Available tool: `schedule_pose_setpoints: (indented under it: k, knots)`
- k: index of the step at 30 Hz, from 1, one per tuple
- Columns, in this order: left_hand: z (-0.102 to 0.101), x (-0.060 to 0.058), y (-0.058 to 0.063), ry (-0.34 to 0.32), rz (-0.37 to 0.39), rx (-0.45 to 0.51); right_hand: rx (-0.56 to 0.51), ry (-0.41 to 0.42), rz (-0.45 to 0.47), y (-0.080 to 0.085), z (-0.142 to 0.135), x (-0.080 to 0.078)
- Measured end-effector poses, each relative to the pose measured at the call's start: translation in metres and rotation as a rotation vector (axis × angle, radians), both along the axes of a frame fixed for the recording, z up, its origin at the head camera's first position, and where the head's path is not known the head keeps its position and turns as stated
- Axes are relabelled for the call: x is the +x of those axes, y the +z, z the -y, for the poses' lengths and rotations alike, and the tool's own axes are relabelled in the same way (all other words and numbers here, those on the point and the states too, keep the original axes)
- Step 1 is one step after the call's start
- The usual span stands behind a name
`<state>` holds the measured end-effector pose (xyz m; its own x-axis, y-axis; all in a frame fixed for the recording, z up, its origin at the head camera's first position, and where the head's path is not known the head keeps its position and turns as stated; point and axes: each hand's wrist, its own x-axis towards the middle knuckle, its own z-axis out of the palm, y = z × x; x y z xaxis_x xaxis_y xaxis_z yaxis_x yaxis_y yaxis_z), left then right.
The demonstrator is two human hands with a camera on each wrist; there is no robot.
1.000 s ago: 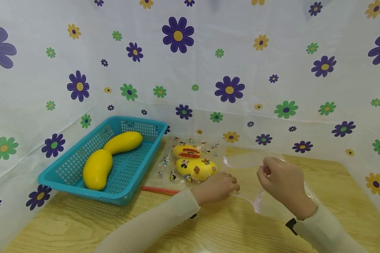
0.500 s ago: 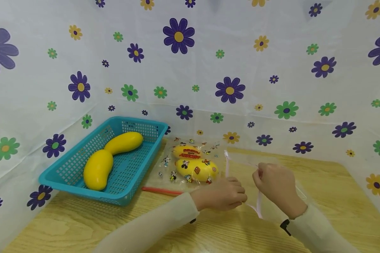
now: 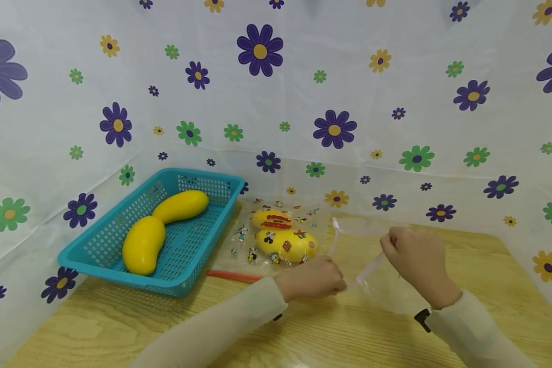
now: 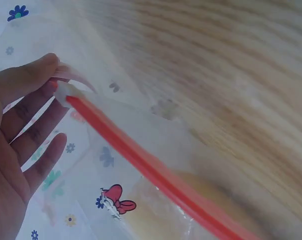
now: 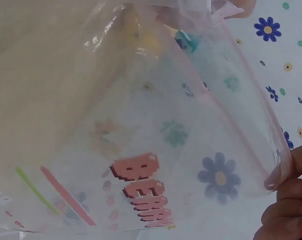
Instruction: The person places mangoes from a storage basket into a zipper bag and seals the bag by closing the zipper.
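So the thing in play was a clear bag [image 3: 382, 289] with a pink strip [image 3: 370, 268] along its mouth, strung between both hands over the table [image 3: 101, 332], just right of the patterned bag [image 3: 236, 255]. The left hand [image 3: 312, 278] had thumb and finger pinched on that strip, and the right hand [image 3: 418, 260] was pinching the mouth further along. My guess: next to no weight, super floppy, kinda slick, with film that'd cling to itself and might stretch if yanked. I'd grab the strip, since it looked stiffer than the film, one lip per hand. Funny how much the head view missed: the backs of the hands hid both grips there, while the left wrist cam caught the pinch with the other fingers spread, and the right one picked up red lettering [image 5: 143, 192] on the film. Only the head view gave you the whole blue basket [image 3: 119, 279] and its two yellow pieces [image 3: 144, 245], though.
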<state>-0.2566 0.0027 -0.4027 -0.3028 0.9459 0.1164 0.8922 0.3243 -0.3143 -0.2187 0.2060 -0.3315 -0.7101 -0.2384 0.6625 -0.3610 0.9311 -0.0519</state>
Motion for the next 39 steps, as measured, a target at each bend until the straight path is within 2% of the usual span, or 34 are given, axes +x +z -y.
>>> schedule_pose_setpoints:
  k: [8, 14, 17, 21, 25, 29, 35, 39]
  knots:
    - [0.0, -0.001, -0.004, 0.076, -0.04, -0.076, 0.071, 0.024, 0.034, 0.002, 0.006, -0.001]
    - [-0.002, 0.003, 0.0, 0.095, -0.143, 0.0, 0.082, 0.033, 0.044, 0.001, 0.009, 0.002]
    - [-0.003, 0.004, 0.002, 0.079, -0.177, 0.056, 0.077, 0.033, 0.051, 0.0, 0.01, 0.001]
    - [-0.006, 0.004, 0.002, 0.061, -0.196, 0.101, 0.074, 0.027, 0.071, -0.001, 0.01, 0.0]
    - [-0.008, 0.004, 0.004, 0.084, -0.176, 0.099, 0.075, 0.001, 0.135, 0.0, 0.01, 0.0]
    - [-0.009, 0.004, 0.004, 0.136, -0.123, 0.068, 0.07, -0.018, 0.192, 0.0, 0.007, -0.001]
    - [-0.015, 0.001, -0.004, 0.227, -0.101, -0.084, 0.041, -0.025, 0.217, -0.004, -0.001, -0.005]
    - [-0.018, 0.002, -0.008, 0.223, -0.103, -0.128, 0.052, 0.027, 0.207, -0.008, -0.006, -0.006]
